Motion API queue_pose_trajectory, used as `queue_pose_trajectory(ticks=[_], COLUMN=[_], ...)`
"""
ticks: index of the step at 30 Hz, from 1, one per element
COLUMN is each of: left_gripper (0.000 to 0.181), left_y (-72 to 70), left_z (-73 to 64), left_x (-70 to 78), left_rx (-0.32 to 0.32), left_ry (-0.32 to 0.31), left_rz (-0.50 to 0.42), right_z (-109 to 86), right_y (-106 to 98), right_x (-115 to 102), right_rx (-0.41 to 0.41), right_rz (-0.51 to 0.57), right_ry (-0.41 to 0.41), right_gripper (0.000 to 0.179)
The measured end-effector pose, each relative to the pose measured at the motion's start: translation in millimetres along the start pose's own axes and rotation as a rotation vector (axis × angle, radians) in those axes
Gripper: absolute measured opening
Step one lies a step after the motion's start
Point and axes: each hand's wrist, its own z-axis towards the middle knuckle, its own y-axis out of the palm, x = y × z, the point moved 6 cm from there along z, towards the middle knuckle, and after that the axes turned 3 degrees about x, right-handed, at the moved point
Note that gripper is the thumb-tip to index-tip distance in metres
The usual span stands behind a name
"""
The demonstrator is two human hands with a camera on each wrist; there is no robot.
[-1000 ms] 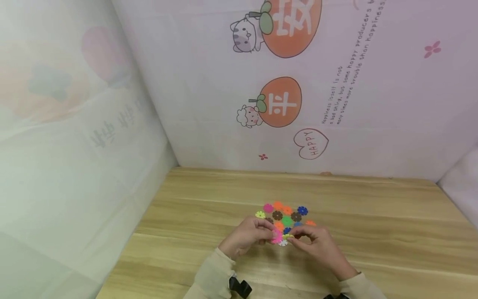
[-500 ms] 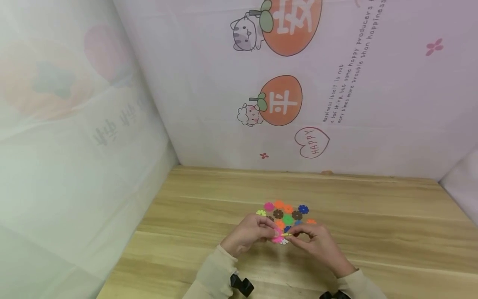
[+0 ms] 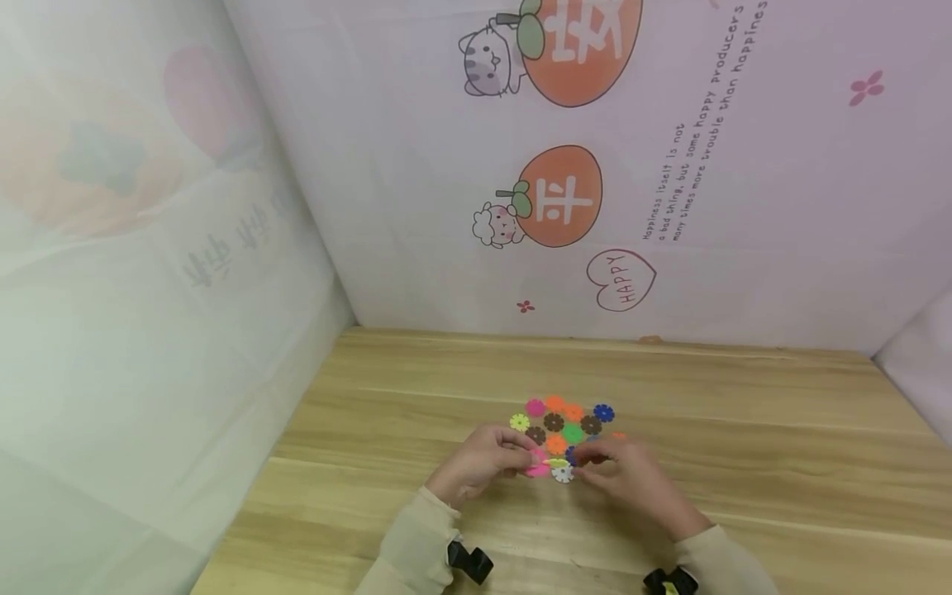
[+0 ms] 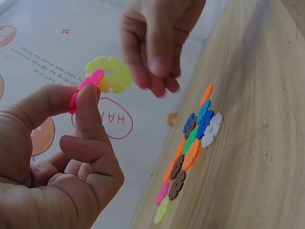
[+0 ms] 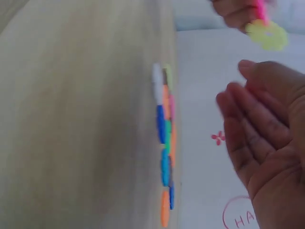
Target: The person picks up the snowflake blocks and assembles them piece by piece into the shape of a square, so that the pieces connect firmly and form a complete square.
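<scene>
My left hand (image 3: pixel 483 463) pinches a pink snowflake disc (image 4: pixel 86 86) between thumb and index finger. Slotted into it crosswise is a yellow snowflake disc (image 4: pixel 113 75), which sticks out towards my right hand (image 3: pixel 638 483). In the right wrist view the yellow disc (image 5: pixel 268 35) sits beyond the right thumb tip, apart from it. The right hand's fingers are loosely bent with nothing between them. Below the hands, a white disc (image 3: pixel 563 473) lies on the table nearest me.
Several loose discs lie flat in a cluster on the wooden table (image 3: pixel 372 446), among them a green disc (image 3: pixel 572 432), a brown disc (image 3: pixel 554 422) and a dark blue disc (image 3: pixel 604 412). A printed cloth (image 3: pixel 416 207) hangs behind the table, another at the left.
My right hand has let go of the yellow disc, which now stays joined to the pink one. The left hand has drawn slightly left with both discs, leaving a gap between the hands.
</scene>
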Motion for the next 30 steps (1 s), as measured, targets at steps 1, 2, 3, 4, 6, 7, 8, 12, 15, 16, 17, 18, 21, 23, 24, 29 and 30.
queue_pose_trajectory(ticks=[1, 2, 3, 4, 6, 7, 8, 12, 15, 16, 17, 18, 21, 23, 24, 29, 30], left_gripper=[0.019, 0.019, 0.019, 0.020, 0.020, 0.020, 0.021, 0.020, 0.020, 0.020, 0.020, 0.020, 0.020, 0.020, 0.020, 0.021, 0.021], left_y=[-0.8, -1.2, -1.5, -1.7, -1.9, -2.0, -2.1, -3.5, -4.7, -4.7, -4.7, -4.8, -5.2, -5.5, -5.5, -5.2, -5.2], left_z=[-0.3, -0.6, -0.9, -1.3, -2.5, -3.1, -3.5, -4.4, -3.9, -3.8, -3.7, -3.5, -3.1, -3.0, -3.0, -3.6, -3.8], left_x=[0.3, 0.6, 0.8, 0.9, 0.9, 1.0, 1.1, 0.4, -0.9, -1.2, -1.2, -1.5, -1.9, -2.2, -2.4, -2.4, -2.2], left_rx=[-0.006, -0.012, -0.016, -0.020, -0.026, -0.027, -0.028, -0.020, -0.014, -0.013, -0.013, -0.014, -0.014, -0.015, -0.015, -0.019, -0.019], left_ry=[0.003, 0.005, 0.007, 0.007, 0.003, 0.004, 0.005, 0.004, -0.004, -0.005, -0.005, -0.006, -0.005, -0.002, -0.003, -0.002, -0.002], left_rz=[-0.002, -0.005, -0.006, -0.007, -0.013, -0.014, -0.016, -0.024, -0.026, -0.023, -0.021, -0.018, -0.016, -0.017, -0.016, -0.014, -0.014], right_z=[1.7, 3.5, 5.4, 7.2, 10.4, 11.8, 13.1, 17.2, 18.8, 18.9, 19.1, 19.4, 20.4, 20.9, 21.0, 20.0, 19.4], right_y=[4, 9, 13, 16, 22, 24, 26, 30, 32, 32, 33, 33, 34, 34, 35, 34, 33], right_x=[1, 1, 2, 2, 2, 2, 2, 2, 3, 3, 3, 3, 2, 1, 1, 2, 3], right_rx=[-0.022, -0.042, -0.060, -0.074, -0.105, -0.115, -0.125, -0.157, -0.170, -0.172, -0.173, -0.174, -0.176, -0.178, -0.179, -0.167, -0.167], right_rz=[-0.045, -0.081, -0.112, -0.130, -0.151, -0.147, -0.145, -0.141, -0.162, -0.172, -0.180, -0.189, -0.203, -0.206, -0.207, -0.223, -0.220], right_ry=[0.001, 0.000, -0.003, -0.006, 0.000, 0.003, 0.008, 0.030, 0.040, 0.044, 0.046, 0.049, 0.055, 0.051, 0.047, 0.033, 0.040], right_gripper=[0.016, 0.016, 0.016, 0.016, 0.018, 0.019, 0.020, 0.024, 0.025, 0.025, 0.024, 0.024, 0.023, 0.023, 0.024, 0.029, 0.029])
